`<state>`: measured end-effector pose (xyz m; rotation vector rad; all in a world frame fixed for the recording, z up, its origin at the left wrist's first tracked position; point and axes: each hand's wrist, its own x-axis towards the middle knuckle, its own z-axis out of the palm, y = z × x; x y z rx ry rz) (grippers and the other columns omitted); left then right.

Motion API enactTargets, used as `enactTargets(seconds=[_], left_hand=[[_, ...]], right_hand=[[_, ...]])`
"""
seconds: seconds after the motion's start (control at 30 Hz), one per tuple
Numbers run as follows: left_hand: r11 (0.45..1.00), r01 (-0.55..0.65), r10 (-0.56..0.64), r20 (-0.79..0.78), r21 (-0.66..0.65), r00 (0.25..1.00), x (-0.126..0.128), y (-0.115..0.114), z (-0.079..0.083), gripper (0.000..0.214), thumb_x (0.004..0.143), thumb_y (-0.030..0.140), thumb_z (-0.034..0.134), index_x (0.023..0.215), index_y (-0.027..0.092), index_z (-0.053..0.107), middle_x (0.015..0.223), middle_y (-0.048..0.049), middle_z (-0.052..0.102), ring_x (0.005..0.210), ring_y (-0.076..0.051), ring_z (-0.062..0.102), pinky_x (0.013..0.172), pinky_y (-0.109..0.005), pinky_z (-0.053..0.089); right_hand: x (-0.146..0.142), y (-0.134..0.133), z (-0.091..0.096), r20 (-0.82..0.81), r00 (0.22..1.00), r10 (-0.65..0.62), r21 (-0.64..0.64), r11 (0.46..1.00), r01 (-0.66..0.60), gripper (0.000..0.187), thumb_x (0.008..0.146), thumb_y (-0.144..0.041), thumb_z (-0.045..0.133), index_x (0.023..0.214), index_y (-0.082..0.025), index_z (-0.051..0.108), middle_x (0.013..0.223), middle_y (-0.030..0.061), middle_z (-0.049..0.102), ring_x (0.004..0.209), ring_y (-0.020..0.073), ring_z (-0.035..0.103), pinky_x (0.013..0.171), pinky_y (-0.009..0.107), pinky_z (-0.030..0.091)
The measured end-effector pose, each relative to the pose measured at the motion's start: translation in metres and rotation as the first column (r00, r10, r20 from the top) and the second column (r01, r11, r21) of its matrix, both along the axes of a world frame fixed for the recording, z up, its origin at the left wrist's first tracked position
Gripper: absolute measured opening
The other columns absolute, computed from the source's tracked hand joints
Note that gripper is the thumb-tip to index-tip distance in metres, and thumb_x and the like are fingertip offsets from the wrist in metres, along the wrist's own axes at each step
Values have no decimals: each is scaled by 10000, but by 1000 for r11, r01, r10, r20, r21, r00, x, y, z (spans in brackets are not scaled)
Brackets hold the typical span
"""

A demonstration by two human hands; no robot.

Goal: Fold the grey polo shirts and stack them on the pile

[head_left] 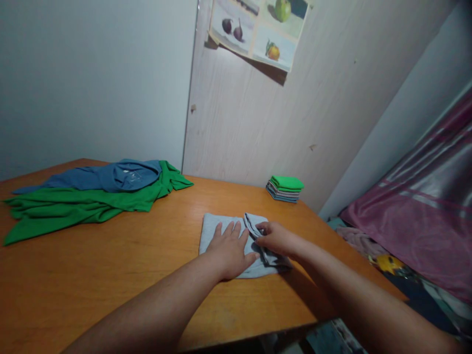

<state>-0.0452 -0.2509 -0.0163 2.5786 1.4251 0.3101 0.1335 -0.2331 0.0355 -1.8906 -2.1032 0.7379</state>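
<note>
A light grey piece of folded clothing (214, 223) lies on the wooden table in front of me. My left hand (230, 248) rests flat on its middle, fingers spread. At its right side, my right hand (275, 238) grips the raised edge of the grey clothing, which is turned over toward the left in layers. The fingertips of the right hand are partly hidden by the fabric and by the hand itself.
On the left of the table (155, 255) lie a loose green garment (84, 206) and a blue garment (99, 177). A small stack of folded clothes (284, 189) stands near the back right edge. Beyond the right edge hangs a pink curtain (413, 231).
</note>
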Motion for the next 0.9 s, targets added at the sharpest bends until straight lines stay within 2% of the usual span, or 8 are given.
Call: enactTargets(seconds=[0.1, 0.2, 0.3, 0.37, 0.43, 0.6, 0.73, 0.9], left_hand=[[1000, 1, -1, 1, -3, 1000, -1, 0, 2, 845, 927, 716, 307, 1564, 163, 356, 1650, -201, 231, 1538, -368, 162, 1198, -656, 71], [1000, 4, -4, -4, -17, 1000, -2, -1, 4, 834, 936, 698, 301, 1571, 159, 340, 1653, -196, 224, 1540, -360, 157, 1202, -650, 73], [1000, 1, -1, -5, -26, 1000, -2, -2, 6, 799, 951, 661, 306, 1570, 157, 337, 1654, -190, 225, 1541, -354, 158, 1204, -647, 73], [999, -4, 4, 8, -33, 1000, -3, -2, 7, 766, 964, 633, 303, 1562, 157, 350, 1651, -186, 239, 1540, -350, 169, 1205, -648, 78], [999, -10, 11, 35, -44, 999, -3, -2, 8, 724, 979, 592, 300, 1550, 152, 365, 1645, -183, 263, 1537, -343, 186, 1207, -643, 90], [997, -46, 55, 137, -63, 989, -4, 3, 12, 573, 987, 377, 305, 1487, 117, 411, 1598, -177, 384, 1499, -296, 310, 1217, -591, 167], [996, -89, 93, 183, -32, 979, -5, 5, 13, 493, 925, 191, 323, 1389, 134, 483, 1480, -155, 542, 1393, -255, 470, 1204, -541, 247], [998, -59, 59, 119, 1, 991, -5, 5, 7, 476, 938, 186, 333, 1376, 134, 511, 1540, -159, 473, 1458, -258, 384, 1218, -531, 219]], right_hand=[[3, 0, -2, -108, 992, 65, -60, 996, -71, 180, 796, -339, 691, 856, -169, 680, 557, -61, 550, 480, 93, 468, 456, 207, 324], [10, 7, -5, -216, 976, -33, -76, 997, 17, 354, 906, -487, 534, 773, -175, 634, 522, -40, 532, 432, 112, 478, 444, 226, 358], [18, 18, -11, -197, 974, -113, 208, 966, 155, 378, 941, -445, 449, 766, -174, 645, 645, 29, 649, 541, 153, 586, 523, 254, 444], [21, 23, -17, -91, 992, -83, 425, 898, 114, 329, 937, -380, 465, 852, -168, 702, 821, 77, 731, 754, 195, 670, 697, 287, 512], [20, 23, -25, 13, 1000, -15, 506, 862, 6, 322, 939, -316, 467, 1026, -160, 735, 1059, 114, 754, 1008, 226, 678, 920, 329, 499], [5, 15, -46, 149, 981, 124, 450, 875, -179, 502, 986, -295, 397, 1430, -125, 557, 1528, 157, 487, 1441, 255, 412, 1189, 417, 306], [-2, 9, -51, 221, 959, 178, 323, 914, -244, 592, 1025, -386, 332, 1557, -129, 379, 1623, 150, 323, 1523, 281, 235, 1223, 502, 220], [-4, 3, -50, 279, 936, 214, 218, 935, -278, 690, 1033, -492, 288, 1605, -110, 236, 1660, 145, 209, 1542, 277, 161, 1243, 503, 138]])
